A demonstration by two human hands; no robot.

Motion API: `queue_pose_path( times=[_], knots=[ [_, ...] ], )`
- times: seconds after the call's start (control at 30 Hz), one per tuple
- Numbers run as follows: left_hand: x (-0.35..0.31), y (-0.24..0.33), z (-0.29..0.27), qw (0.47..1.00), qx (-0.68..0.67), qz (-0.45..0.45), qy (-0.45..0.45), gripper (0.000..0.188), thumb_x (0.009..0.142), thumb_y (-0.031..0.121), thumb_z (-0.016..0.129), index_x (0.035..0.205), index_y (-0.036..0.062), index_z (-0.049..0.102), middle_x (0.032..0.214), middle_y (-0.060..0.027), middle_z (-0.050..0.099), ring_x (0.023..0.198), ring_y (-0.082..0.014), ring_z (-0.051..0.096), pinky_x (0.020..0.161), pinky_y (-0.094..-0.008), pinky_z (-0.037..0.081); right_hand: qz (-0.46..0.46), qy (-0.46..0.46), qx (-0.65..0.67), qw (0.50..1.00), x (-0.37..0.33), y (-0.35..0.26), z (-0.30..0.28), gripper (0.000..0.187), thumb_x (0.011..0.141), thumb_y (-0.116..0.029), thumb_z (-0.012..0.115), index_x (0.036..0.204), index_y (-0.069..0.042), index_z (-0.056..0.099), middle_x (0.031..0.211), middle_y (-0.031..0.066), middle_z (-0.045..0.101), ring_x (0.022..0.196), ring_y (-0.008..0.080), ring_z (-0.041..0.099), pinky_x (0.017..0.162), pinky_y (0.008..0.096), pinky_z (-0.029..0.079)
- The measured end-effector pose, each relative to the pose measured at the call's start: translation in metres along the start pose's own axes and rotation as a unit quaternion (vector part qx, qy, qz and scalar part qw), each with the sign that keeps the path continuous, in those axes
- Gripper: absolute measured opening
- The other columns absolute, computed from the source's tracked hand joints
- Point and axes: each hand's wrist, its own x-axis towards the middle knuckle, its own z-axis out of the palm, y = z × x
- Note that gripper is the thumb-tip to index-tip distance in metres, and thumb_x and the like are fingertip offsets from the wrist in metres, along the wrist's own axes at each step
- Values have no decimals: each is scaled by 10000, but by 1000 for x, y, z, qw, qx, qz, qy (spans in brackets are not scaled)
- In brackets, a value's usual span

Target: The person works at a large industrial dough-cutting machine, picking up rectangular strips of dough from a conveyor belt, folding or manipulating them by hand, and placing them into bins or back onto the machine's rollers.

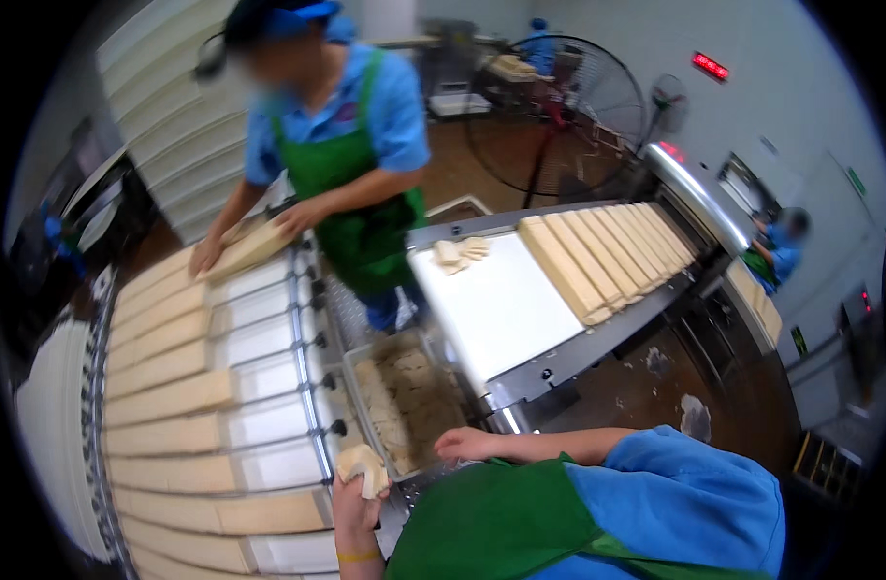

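A curved, pale piece of dough (363,468) sits in my left hand (354,505), whose fingers close round it beside the left rack of trays. My right hand (468,445) is held out in front of my green apron, with its fingers loosely stretched and nothing visible in them. Below and between my hands and the machine stands a tub (441,362) holding pale dough scraps. Long dough strips (172,394) lie in rows in the white trays (269,375) on my left.
Across from me a co-worker (341,145) in a green apron handles a long dough strip (247,249) with both hands. At right, a conveyor (515,300) carries a row of dough strips (597,256) and small dough scraps (459,253). A large fan (559,121) stands behind.
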Motion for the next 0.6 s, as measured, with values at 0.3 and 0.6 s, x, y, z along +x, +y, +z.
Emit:
queue_pose_path(
  times=[0.3,0.6],
  knots=[
    [54,-32,10,993,-108,-46,1,477,935,213,511,1372,133,338,1269,-136,500,1173,-323,492,990,-419,436,-40,44,27,998,-20,22,-34,315,884,-268,606,1106,-49,562,875,33,611,737,112,603,647,286,499],
    [91,-59,58,994,10,-33,102,335,925,213,532,1209,41,489,1125,-172,588,981,-276,602,826,-369,505,-127,193,171,958,-82,66,-142,294,899,-177,583,1113,24,564,867,72,647,733,130,613,682,271,506]
  ],
)
